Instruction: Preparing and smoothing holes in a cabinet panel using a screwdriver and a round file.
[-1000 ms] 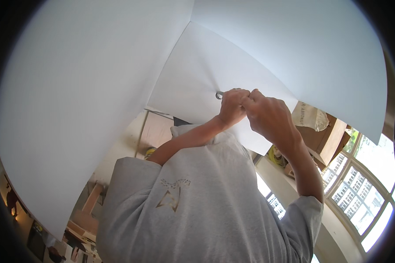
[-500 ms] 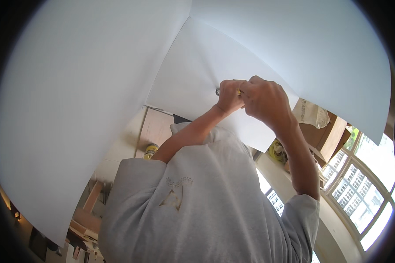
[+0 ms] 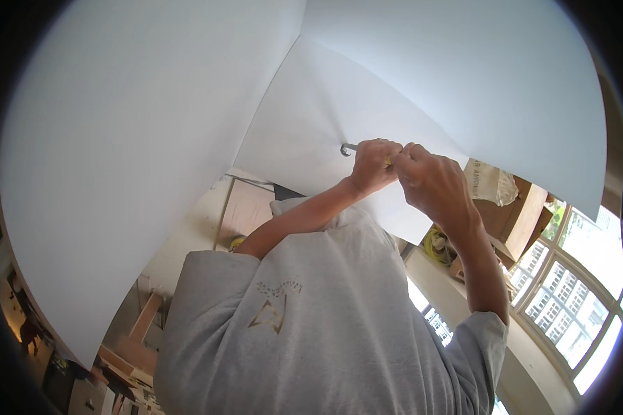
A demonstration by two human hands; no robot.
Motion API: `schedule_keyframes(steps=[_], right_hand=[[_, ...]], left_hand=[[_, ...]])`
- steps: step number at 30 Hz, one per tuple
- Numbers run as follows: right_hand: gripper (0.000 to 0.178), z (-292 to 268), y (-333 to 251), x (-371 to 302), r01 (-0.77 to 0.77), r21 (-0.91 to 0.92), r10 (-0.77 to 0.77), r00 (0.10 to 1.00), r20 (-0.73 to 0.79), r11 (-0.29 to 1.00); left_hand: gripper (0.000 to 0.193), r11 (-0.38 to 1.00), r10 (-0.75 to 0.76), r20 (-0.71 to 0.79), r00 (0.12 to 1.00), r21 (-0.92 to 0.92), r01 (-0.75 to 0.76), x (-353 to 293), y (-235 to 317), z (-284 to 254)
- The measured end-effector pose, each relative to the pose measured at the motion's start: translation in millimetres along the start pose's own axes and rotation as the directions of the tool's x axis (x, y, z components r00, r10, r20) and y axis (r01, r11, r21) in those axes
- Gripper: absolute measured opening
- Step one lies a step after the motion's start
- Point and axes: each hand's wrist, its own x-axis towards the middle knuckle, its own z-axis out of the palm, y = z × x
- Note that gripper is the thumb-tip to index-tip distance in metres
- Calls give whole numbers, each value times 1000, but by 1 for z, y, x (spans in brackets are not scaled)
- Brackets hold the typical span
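Observation:
My left hand (image 3: 376,166) is closed around a grey metal tool (image 3: 348,148). Its short shaft and curved, hook-like end stick out to the left of the fist, close to a white panel (image 3: 291,114). Too little of the tool shows to name its kind. My right hand (image 3: 436,181) is closed too, pressed up against the left one. A small yellow patch (image 3: 388,160) shows between the fists. What the right fingers hold is hidden.
Tall white panels rise at the left (image 3: 104,159) and right (image 3: 477,76), meeting the middle panel along corners. A printed cloth bag (image 3: 495,184) lies by a wooden box (image 3: 522,221) at right. Beyond is a window (image 3: 561,304). Wooden pieces (image 3: 144,318) stand lower left.
Both hands have shifted a little right and down, staying together. More of the metal tool's shaft and curved end now shows beside my left fist.

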Motion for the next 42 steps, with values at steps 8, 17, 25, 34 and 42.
schedule_keyframes(steps=[8,17,25,34,42], right_hand=[[16,21,-14,-3,-200,72,198,979,44,977],[16,11,-17,-4,-126,78,120,990,74,989],[32,1,-14,-3,-11,-44,16,993,117,999],[27,-7,2,3,15,-79,-4,991,134,997],[30,9,-7,2,-178,-61,185,974,131,982]], left_hand=[[32,998,64,50,997,-29,-62,-10,-22,9],[34,999,-9,-15,1000,-54,8,-16,-9,8],[28,1000,10,-32,999,8,-10,-13,0,0],[34,999,-8,-8,1000,39,8,1,1,6],[42,994,58,60,997,90,-63,-1,-15,8]])
